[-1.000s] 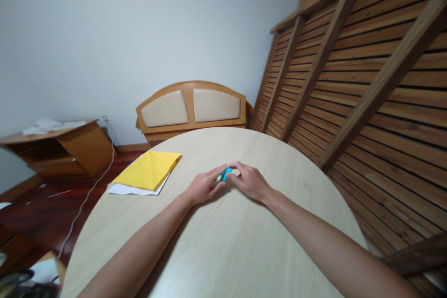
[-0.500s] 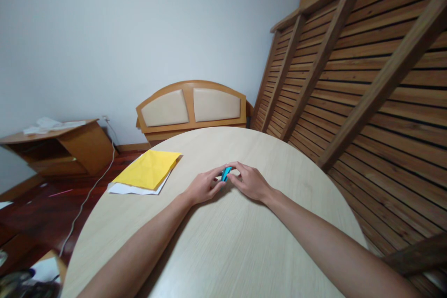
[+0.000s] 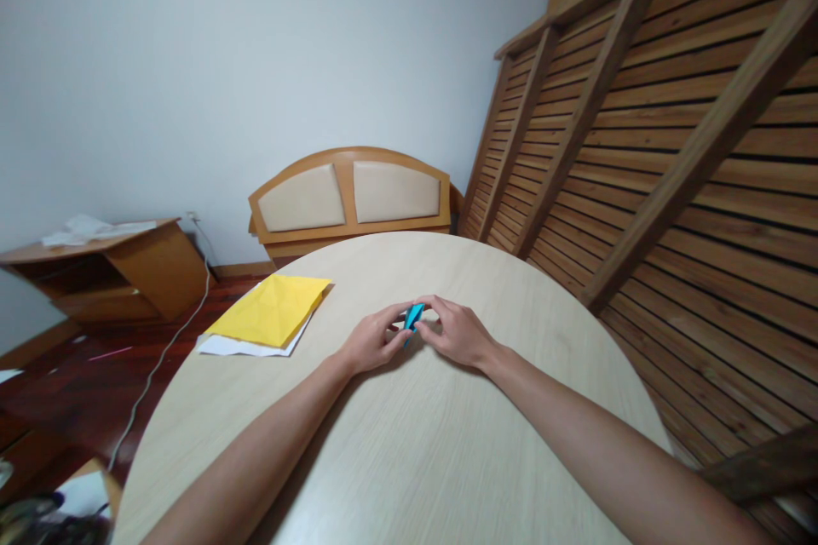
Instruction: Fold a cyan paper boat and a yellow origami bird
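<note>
Head view: left hand (image 3: 374,342) and right hand (image 3: 455,332) together pinch one blue folded paper (image 3: 413,317); one yellow sheet (image 3: 272,310) nearby.

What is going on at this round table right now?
A person sits at a round wooden table and pinches a small blue folded paper between both hands. The left hand and the right hand meet over it near the table's middle. A yellow creased sheet lies on white paper off to the left.
</note>
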Tool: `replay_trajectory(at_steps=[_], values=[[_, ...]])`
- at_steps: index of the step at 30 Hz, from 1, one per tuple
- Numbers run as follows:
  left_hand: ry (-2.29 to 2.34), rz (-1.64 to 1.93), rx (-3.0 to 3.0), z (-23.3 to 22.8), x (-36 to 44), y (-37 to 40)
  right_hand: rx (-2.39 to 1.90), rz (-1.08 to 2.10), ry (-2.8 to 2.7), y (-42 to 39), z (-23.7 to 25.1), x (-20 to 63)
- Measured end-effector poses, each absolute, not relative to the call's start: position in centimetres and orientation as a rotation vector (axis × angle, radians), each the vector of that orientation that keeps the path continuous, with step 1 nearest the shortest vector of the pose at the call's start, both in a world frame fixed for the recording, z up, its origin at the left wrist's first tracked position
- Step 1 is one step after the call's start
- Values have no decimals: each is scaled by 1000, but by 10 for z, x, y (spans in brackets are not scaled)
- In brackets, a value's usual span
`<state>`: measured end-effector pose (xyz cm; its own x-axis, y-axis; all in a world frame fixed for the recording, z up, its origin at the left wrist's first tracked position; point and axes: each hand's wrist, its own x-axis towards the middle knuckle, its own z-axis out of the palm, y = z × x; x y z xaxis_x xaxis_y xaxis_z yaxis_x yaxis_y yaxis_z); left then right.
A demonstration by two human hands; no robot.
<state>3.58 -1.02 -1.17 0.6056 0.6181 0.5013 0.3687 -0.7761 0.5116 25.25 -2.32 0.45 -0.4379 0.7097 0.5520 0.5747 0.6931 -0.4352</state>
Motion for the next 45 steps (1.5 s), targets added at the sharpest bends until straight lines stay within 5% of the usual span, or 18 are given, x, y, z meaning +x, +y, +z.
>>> replay_trajectory(at_steps=[45], values=[[856,1024,2206,-17,34,-6,-840,162,-2350,-17,2,258]])
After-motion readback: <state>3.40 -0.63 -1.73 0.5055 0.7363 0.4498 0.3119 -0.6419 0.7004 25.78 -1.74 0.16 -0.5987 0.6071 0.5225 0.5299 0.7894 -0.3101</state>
